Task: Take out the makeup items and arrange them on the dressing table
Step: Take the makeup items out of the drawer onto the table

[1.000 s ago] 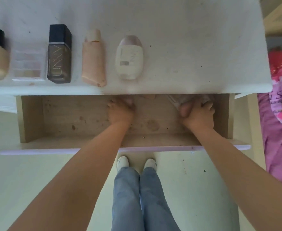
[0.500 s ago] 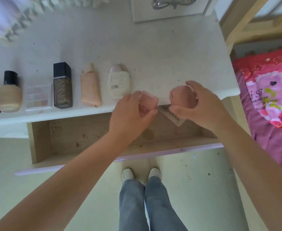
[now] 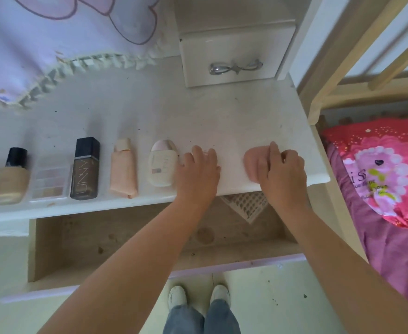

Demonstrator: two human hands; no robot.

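Two hands have come up out of the open drawer (image 3: 125, 242) since a second ago and now sit on the dressing table (image 3: 222, 116), so EARLIER-to-now the change is plain: items lifted, now being set down. Our left hand (image 3: 199, 171) covers a small pink compact; only a sliver shows past the fingers, and we cannot tell whether the fingers still clasp it. Our right hand (image 3: 281, 168) curls over a pink sponge (image 3: 252, 162), thumb and fingers still on it, sponge resting on the tabletop near the front edge.

We judge both are the newest additions to the row: eyeshadow palette (image 3: 49, 180), dark bottle (image 3: 85, 168), peach tube (image 3: 123, 169), white oval bottle (image 3: 162, 163), beige bottle (image 3: 12, 177) at far left.

One patterned sheet (image 3: 246, 206) remains in the drawer, partly under the table's lip, so work is left.

Tabletop white, scuffed, speckled. Small cabinet with silver bow handle (image 3: 235, 67) behind. Pink bedding (image 3: 379, 169) to the right.
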